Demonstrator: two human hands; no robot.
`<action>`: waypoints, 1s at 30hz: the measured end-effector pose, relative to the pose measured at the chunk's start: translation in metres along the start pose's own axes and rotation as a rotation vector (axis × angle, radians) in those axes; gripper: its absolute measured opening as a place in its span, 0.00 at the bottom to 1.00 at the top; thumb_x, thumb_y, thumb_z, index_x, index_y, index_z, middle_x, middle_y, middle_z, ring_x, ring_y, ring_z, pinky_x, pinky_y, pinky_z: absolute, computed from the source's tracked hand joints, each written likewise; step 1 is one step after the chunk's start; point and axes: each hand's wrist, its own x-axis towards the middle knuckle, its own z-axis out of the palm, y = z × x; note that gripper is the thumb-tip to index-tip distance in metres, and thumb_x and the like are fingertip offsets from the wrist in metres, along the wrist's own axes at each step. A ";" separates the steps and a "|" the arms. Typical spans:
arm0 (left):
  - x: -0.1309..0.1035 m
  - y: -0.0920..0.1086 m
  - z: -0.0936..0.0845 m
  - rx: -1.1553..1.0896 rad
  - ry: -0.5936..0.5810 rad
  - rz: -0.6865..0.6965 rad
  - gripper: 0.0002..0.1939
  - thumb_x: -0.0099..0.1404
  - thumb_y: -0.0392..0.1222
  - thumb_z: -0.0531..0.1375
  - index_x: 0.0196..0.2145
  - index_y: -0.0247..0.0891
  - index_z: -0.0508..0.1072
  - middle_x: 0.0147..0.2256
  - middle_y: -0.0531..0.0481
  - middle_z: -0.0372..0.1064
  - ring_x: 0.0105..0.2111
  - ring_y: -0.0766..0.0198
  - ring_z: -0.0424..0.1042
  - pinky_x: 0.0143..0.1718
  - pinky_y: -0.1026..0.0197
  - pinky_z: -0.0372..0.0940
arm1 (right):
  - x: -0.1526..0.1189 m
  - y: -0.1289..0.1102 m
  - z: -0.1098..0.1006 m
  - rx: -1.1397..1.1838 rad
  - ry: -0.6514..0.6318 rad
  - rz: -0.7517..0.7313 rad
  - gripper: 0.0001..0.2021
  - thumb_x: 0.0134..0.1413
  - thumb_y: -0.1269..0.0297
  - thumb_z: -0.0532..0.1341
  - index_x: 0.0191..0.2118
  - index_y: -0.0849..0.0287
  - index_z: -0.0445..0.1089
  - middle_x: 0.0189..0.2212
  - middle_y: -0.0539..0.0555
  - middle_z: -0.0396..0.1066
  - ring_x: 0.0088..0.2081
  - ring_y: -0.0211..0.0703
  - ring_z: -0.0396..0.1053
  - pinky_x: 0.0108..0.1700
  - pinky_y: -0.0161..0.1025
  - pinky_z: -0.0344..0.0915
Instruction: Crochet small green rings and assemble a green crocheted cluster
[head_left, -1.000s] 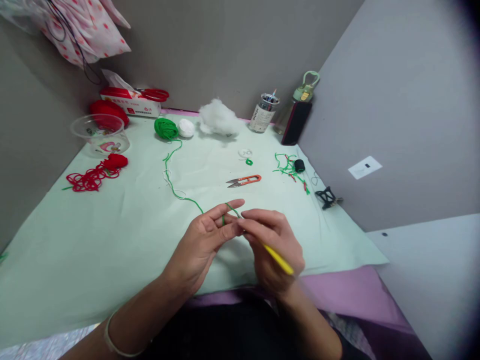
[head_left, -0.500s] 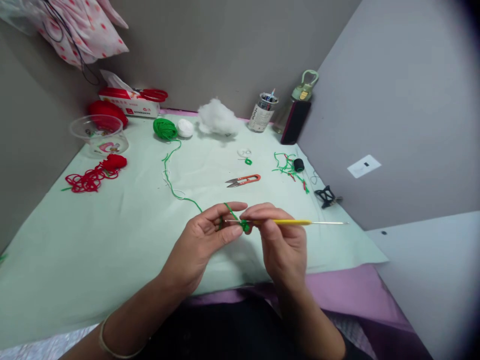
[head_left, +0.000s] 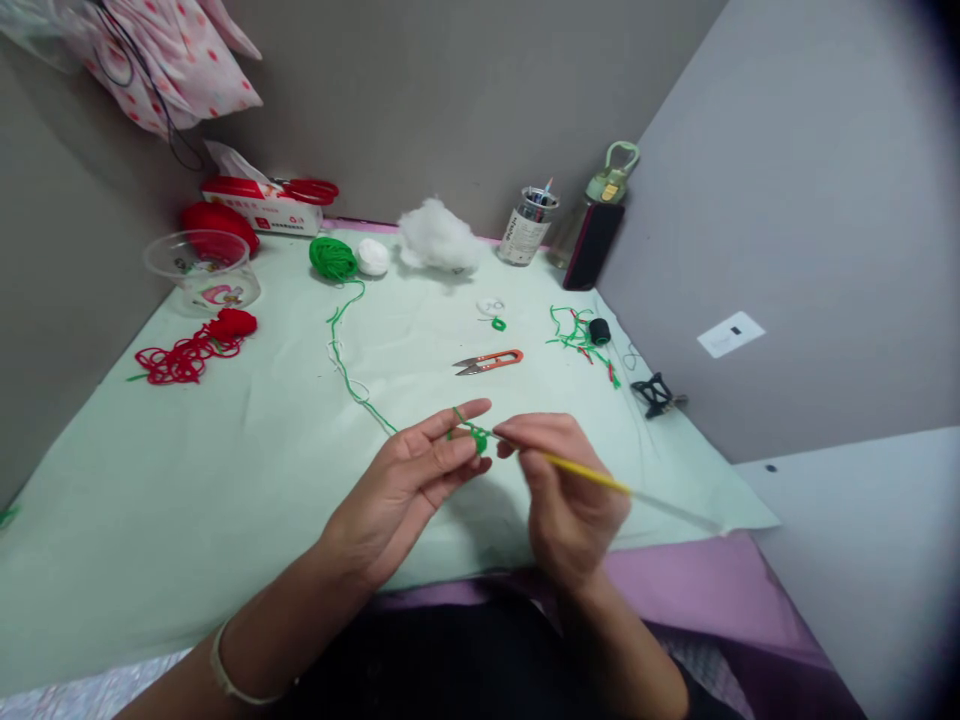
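Note:
A small green crochet piece (head_left: pixel 479 440) is pinched between the thumb and fingers of my left hand (head_left: pixel 409 475), with green yarn looped over the raised index finger. That yarn runs back across the cloth to a green yarn ball (head_left: pixel 333 259). My right hand (head_left: pixel 574 490) is closed round a crochet hook with a yellow handle (head_left: pixel 589 475). The hook slants down to the right, and its tip is at the green piece. Beyond the hands lie orange thread snips (head_left: pixel 491 361) and a small green ring (head_left: pixel 499 324).
Along the back stand a tissue box (head_left: pixel 277 215), white stuffing (head_left: pixel 439 238), a pen tin (head_left: pixel 527 228), a bottle and a dark phone (head_left: pixel 594 246). Red yarn (head_left: pixel 180 358) and a clear tub (head_left: pixel 220 290) are left; yarn scraps (head_left: pixel 581 335) and a black clip (head_left: pixel 657 396) right.
My right hand has moved slightly right and down, and the hook has tilted from level to slanting. The green piece has shifted a little left, and my left fingers have spread slightly.

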 end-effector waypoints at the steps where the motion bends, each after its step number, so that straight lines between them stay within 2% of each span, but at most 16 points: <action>1: 0.000 0.002 -0.001 0.008 0.015 0.010 0.16 0.62 0.37 0.69 0.49 0.38 0.81 0.38 0.50 0.74 0.39 0.68 0.72 0.51 0.64 0.65 | 0.003 0.000 -0.002 0.092 0.030 0.079 0.11 0.66 0.72 0.58 0.45 0.54 0.78 0.36 0.54 0.74 0.34 0.41 0.73 0.35 0.42 0.73; 3: 0.000 0.002 -0.001 0.068 0.053 0.061 0.15 0.61 0.37 0.69 0.47 0.39 0.82 0.35 0.52 0.72 0.37 0.69 0.71 0.49 0.65 0.65 | 0.008 0.000 -0.004 0.271 0.070 0.204 0.10 0.68 0.67 0.57 0.41 0.56 0.77 0.31 0.52 0.72 0.28 0.39 0.71 0.29 0.39 0.70; 5: 0.000 -0.001 0.001 0.173 0.095 0.168 0.18 0.60 0.37 0.70 0.49 0.42 0.81 0.33 0.54 0.70 0.36 0.70 0.69 0.46 0.67 0.64 | 0.009 0.000 -0.003 0.331 0.038 0.246 0.10 0.68 0.66 0.57 0.41 0.56 0.77 0.31 0.52 0.72 0.27 0.37 0.70 0.29 0.38 0.70; 8: 0.000 -0.010 0.004 0.307 0.151 0.317 0.27 0.60 0.36 0.71 0.56 0.48 0.75 0.30 0.58 0.69 0.35 0.70 0.68 0.46 0.67 0.63 | 0.003 -0.002 0.003 0.080 -0.041 0.100 0.10 0.65 0.71 0.60 0.44 0.53 0.77 0.37 0.54 0.75 0.36 0.42 0.74 0.38 0.43 0.73; 10: 0.000 -0.014 0.005 0.314 0.137 0.304 0.30 0.61 0.37 0.71 0.59 0.49 0.72 0.31 0.57 0.71 0.38 0.68 0.70 0.50 0.64 0.62 | -0.002 -0.002 0.006 -0.115 -0.028 -0.062 0.14 0.62 0.75 0.62 0.48 0.51 0.78 0.42 0.56 0.77 0.42 0.46 0.75 0.43 0.46 0.73; 12: 0.000 -0.015 0.005 0.295 0.098 0.241 0.28 0.62 0.39 0.70 0.59 0.47 0.73 0.34 0.55 0.74 0.40 0.66 0.71 0.51 0.61 0.62 | -0.005 -0.002 0.007 -0.148 0.007 -0.122 0.17 0.61 0.77 0.62 0.50 0.50 0.77 0.45 0.56 0.77 0.44 0.48 0.75 0.43 0.47 0.74; 17: -0.001 -0.007 0.003 0.295 0.091 0.205 0.20 0.61 0.41 0.70 0.52 0.46 0.79 0.34 0.54 0.73 0.40 0.65 0.69 0.49 0.62 0.60 | 0.003 0.003 0.002 0.171 0.059 0.110 0.10 0.64 0.70 0.61 0.44 0.52 0.79 0.38 0.54 0.79 0.40 0.45 0.75 0.39 0.44 0.74; 21: -0.003 -0.003 0.003 0.288 0.088 0.192 0.18 0.61 0.41 0.70 0.50 0.46 0.80 0.34 0.53 0.72 0.39 0.64 0.69 0.48 0.61 0.61 | 0.009 0.007 -0.002 0.381 0.030 0.256 0.07 0.66 0.65 0.61 0.42 0.54 0.78 0.35 0.53 0.78 0.34 0.40 0.74 0.35 0.39 0.73; 25: -0.005 -0.001 0.002 0.302 0.082 0.193 0.18 0.60 0.42 0.70 0.49 0.44 0.81 0.33 0.51 0.72 0.39 0.63 0.69 0.48 0.60 0.61 | 0.010 0.005 -0.005 0.425 0.025 0.306 0.09 0.67 0.61 0.60 0.39 0.57 0.76 0.32 0.54 0.77 0.32 0.40 0.74 0.34 0.39 0.74; 30: -0.006 0.000 0.002 0.311 0.084 0.189 0.16 0.60 0.42 0.70 0.48 0.43 0.81 0.33 0.52 0.72 0.38 0.63 0.69 0.46 0.61 0.62 | 0.011 0.003 -0.010 0.421 -0.026 0.322 0.11 0.69 0.62 0.56 0.39 0.58 0.75 0.32 0.53 0.78 0.31 0.40 0.74 0.35 0.39 0.74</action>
